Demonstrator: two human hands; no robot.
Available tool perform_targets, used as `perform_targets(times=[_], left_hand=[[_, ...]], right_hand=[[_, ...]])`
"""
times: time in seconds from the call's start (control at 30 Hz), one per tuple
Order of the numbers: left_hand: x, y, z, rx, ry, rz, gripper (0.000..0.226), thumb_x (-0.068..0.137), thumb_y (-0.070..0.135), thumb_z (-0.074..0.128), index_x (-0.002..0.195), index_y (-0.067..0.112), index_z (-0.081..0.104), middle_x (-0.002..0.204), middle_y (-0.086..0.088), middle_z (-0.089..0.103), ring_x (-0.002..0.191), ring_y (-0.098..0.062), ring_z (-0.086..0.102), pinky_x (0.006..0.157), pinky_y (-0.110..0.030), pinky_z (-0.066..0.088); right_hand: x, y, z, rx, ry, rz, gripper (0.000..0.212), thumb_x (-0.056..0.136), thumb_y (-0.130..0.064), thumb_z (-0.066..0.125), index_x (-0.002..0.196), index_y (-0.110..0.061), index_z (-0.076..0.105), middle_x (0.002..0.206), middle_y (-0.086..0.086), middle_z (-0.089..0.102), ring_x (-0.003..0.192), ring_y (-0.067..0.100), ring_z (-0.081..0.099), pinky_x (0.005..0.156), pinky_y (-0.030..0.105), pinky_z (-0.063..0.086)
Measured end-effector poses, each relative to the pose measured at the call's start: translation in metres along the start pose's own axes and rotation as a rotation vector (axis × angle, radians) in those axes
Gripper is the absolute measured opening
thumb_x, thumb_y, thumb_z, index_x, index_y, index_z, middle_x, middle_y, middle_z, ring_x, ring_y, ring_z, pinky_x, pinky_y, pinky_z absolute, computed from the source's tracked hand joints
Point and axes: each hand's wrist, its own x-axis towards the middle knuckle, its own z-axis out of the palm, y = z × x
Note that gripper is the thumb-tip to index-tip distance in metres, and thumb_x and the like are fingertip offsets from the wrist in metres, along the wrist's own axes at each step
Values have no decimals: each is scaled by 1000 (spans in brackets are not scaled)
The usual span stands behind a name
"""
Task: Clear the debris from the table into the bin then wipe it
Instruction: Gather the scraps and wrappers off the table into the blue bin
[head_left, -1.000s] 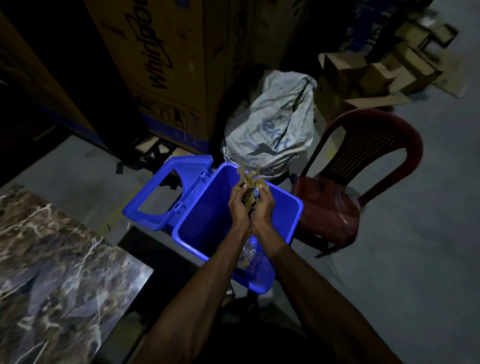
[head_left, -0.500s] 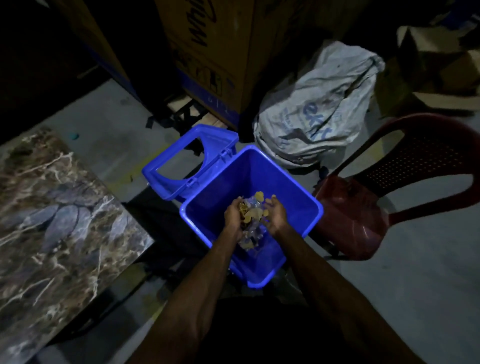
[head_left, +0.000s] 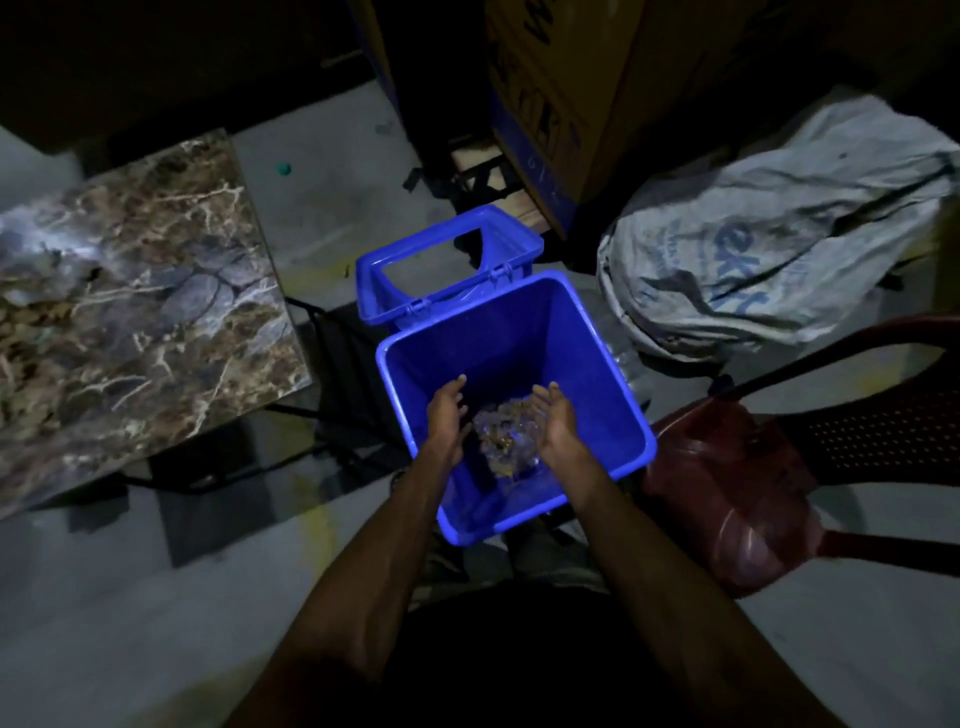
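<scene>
A blue plastic bin (head_left: 618, 415) stands on the floor in front of me with its lid (head_left: 447, 265) swung open at the back. Both my hands hover inside its mouth, a small gap apart, palms turned toward each other. My left hand (head_left: 447, 421) and my right hand (head_left: 558, 426) have straight, relaxed fingers and hold nothing. Brown and clear debris (head_left: 506, 439) lies in the bin between and below them. The marble-patterned table (head_left: 130, 312) is to my left.
A red plastic chair (head_left: 753, 467) stands close to the bin's right side. A stuffed grey sack (head_left: 779, 249) lies behind it, next to tall cardboard boxes (head_left: 550, 104). Bare grey floor (head_left: 130, 597) stretches below the table at left.
My hands, pressed together around the debris above the bin, have spread apart and let it go. The debris has dropped into the bin. My view has tilted further down.
</scene>
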Motion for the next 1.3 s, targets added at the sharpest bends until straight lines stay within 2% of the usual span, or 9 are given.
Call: perform_targets(times=[0.07, 0.17, 0.23, 0.43, 0.63, 0.83, 1.0, 1.13, 1.3], left_hand=[[-9, -7, -8, -33, -7, 4, 36, 102, 36, 52, 135, 27, 61, 146, -8, 53, 132, -29, 52, 98, -39, 44], [-22, -15, -26, -109, 7, 33, 19, 101, 33, 54, 114, 29, 67, 138, -8, 62, 117, -25, 61, 88, -35, 49], [-31, -15, -41, -160, 16, 76, 14, 101, 31, 56, 108, 29, 68, 132, -7, 65, 108, -23, 64, 82, -32, 50], [-56, -9, -112, -360, 36, 226, 16, 101, 22, 54, 112, 20, 66, 108, -6, 69, 87, -17, 65, 79, -32, 50], [-83, -10, -223, -499, 130, 365, 27, 101, 18, 59, 127, 18, 64, 105, -2, 70, 87, -16, 64, 76, -31, 50], [-96, -22, -351, -693, 226, 427, 32, 103, 22, 60, 135, 19, 60, 123, -4, 70, 106, -23, 70, 93, -40, 55], [-107, -11, -438, -830, 305, 502, 33, 103, 21, 59, 136, 18, 59, 126, -4, 68, 104, -17, 69, 92, -37, 53], [-113, 12, -488, -872, 348, 528, 24, 104, 16, 55, 128, 15, 60, 109, -1, 67, 97, -14, 66, 80, -28, 52], [-94, 41, -538, -801, 422, 536, 20, 103, 13, 59, 123, 13, 62, 108, -7, 66, 100, -21, 63, 80, -29, 51]], right_hand=[[-5, 1, 5, -50, -15, -11, 43, 112, -30, 36, 141, -4, 55, 149, 15, 53, 119, 30, 56, 88, 34, 48], [-17, 7, 21, -142, -65, -31, 39, 111, -25, 40, 137, -3, 58, 150, 15, 53, 122, 30, 55, 85, 33, 46], [-30, 13, 38, -225, -110, -50, 40, 110, -26, 43, 138, -4, 60, 146, 12, 57, 129, 33, 56, 96, 39, 47], [-91, 58, 108, -390, -286, -166, 31, 106, -30, 50, 124, -13, 69, 127, 5, 68, 108, 21, 64, 81, 31, 49], [-156, 142, 175, -540, -381, -315, 25, 104, -26, 54, 120, -15, 70, 110, 2, 70, 96, 17, 64, 82, 35, 49], [-212, 225, 245, -603, -518, -370, 16, 103, -20, 57, 113, -16, 69, 99, 1, 69, 89, 16, 62, 69, 31, 46], [-238, 271, 309, -711, -623, -429, 26, 104, -18, 58, 126, -6, 67, 107, 0, 72, 100, 20, 67, 73, 30, 50], [-248, 296, 360, -761, -693, -421, 18, 104, -16, 58, 119, -9, 66, 108, 3, 71, 103, 20, 68, 79, 31, 53], [-241, 324, 414, -830, -754, -423, 13, 105, -19, 57, 111, -18, 69, 113, 3, 71, 101, 16, 69, 69, 18, 53]])
